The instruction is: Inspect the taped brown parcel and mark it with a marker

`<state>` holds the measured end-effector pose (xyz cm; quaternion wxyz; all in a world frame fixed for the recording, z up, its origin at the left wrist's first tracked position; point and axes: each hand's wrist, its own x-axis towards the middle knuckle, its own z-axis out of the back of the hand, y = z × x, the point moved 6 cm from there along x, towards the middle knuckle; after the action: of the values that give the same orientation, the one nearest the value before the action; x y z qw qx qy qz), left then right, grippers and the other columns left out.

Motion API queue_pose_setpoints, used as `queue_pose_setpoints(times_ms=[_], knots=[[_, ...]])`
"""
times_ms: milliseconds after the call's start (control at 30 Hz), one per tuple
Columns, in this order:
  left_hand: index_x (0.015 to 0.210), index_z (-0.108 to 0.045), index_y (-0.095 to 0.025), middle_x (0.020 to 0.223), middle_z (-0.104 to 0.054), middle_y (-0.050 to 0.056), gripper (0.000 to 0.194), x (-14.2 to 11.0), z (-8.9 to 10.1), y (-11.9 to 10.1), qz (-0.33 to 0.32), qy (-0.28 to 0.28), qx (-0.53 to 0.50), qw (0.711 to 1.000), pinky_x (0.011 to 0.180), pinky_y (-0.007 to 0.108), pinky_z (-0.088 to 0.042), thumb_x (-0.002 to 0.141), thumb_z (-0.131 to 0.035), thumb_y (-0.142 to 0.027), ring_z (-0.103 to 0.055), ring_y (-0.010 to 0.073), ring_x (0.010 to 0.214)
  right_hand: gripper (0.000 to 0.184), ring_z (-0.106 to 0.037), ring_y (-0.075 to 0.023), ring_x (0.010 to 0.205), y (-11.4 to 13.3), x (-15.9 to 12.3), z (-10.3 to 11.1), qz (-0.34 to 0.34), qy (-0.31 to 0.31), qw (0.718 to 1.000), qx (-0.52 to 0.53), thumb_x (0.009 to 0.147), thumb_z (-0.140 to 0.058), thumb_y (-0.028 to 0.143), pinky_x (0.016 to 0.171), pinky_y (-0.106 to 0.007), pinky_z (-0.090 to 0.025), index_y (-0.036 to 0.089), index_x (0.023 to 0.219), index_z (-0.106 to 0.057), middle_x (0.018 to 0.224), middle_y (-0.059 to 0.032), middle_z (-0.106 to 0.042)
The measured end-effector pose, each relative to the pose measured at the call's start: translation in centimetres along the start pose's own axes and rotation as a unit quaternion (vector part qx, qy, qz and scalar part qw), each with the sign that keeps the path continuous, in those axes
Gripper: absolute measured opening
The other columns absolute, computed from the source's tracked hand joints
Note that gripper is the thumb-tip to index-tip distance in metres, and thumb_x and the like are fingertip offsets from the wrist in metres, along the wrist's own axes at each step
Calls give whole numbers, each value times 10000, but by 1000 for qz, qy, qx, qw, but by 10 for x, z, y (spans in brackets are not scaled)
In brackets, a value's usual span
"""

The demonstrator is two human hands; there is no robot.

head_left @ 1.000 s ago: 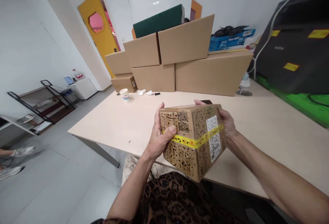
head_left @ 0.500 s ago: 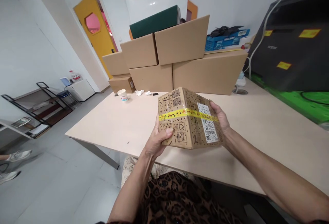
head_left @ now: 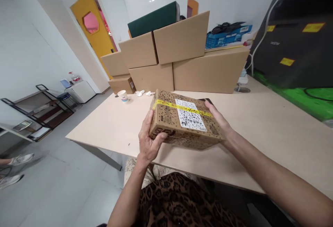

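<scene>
Wide-set grip here, your left hand (head_left: pixel 148 139) and right hand (head_left: pixel 219 117) clasping opposite ends of the speckled brown cardboard box (head_left: pixel 168 119) banded with yellow tape (head_left: pixel 169 104), tilted near the pale rectangular surface's (head_left: pixel 109 123) near edge; press evenly, keeping the white rectangular paper label (head_left: pixel 191 116) uncovered.

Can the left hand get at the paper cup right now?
Probably not: the left hand is occupied holding the taped box, and the paper cup stands farther off, though nothing seems to block the tabletop between.
</scene>
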<state>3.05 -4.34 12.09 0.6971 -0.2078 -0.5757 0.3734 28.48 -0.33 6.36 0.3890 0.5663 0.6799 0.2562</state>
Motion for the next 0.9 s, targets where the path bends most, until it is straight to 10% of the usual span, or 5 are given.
queue_pose_setpoints(times_ms=[300, 500, 667, 767, 900], knots=[[1168, -757, -137, 1181, -805, 148, 633, 8, 7, 61, 322, -145, -198, 914, 1008, 408, -607, 880, -697, -698, -743, 309, 1178, 677, -603, -344, 1379, 19, -7, -13, 200, 60, 972, -106, 685, -864, 714, 1155, -512, -498, 320, 1203, -676, 1355, -48, -740], [1359, -677, -183, 1095, -814, 168, 610, 0, 5, 72, 459, -95, -230, 853, 706, 397, -688, 993, -558, -658, -811, 287, 926, 832, -668, -340, 1298, 5, -15, -24, 150, 116, 981, -42, 679, -894, 536, 1063, -513, -568, 374, 1427, -568, 1344, -40, -744], [1324, -698, -168, 1092, -816, 159, 557, -8, -16, 74, 506, 6, -255, 824, 432, 251, -591, 1032, -505, -601, -778, 227, 725, 791, -503, -365, 1485, 21, -29, -31, 259, 64, 964, -19, 781, -697, 713, 1115, -557, -528, 429, 1497, -516, 1519, -23, -623], [1294, -717, -166, 1043, -825, 153, 512, -16, -33, 74, 527, 35, -251, 811, 516, 298, -642, 1038, -500, -553, -798, 257, 803, 943, -390, -368, 1559, 27, -30, -25, 308, 80, 946, -57, 713, -713, 839, 1142, -543, -505, 453, 1535, -460, 1620, -12, -516], [1245, -753, -204, 1171, -820, 127, 491, -19, -47, 72, 476, 9, -283, 833, 992, 475, -643, 961, -641, -588, -740, 333, 1216, 965, -440, -361, 1519, 14, -20, -19, 280, 122, 945, -118, 712, -889, 555, 1172, -532, -479, 425, 1552, -431, 1594, -38, -543]])
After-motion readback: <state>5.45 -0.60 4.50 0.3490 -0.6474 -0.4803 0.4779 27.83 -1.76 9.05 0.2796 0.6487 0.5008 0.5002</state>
